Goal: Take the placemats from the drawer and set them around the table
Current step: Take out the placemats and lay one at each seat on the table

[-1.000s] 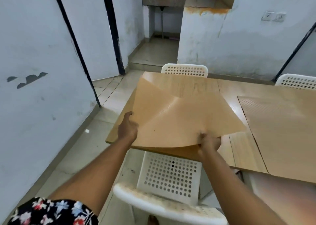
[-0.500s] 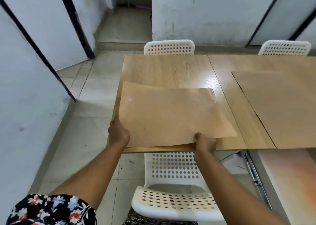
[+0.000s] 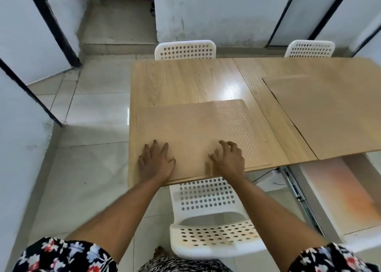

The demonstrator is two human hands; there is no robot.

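Head view: we press our left hand [image 3: 156, 161] and right hand [image 3: 227, 159] flat on the placemat [image 3: 195, 127], fingers wide, holding nothing. This keeps it smooth by the chair [image 3: 208, 214] at 6 o'clock on the table [image 3: 185, 81].

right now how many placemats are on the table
2. One placemat lies flat at the table's near left end, under the left hand and right hand. The second placemat lies to the right, partly out of frame. More could be hidden off-frame.
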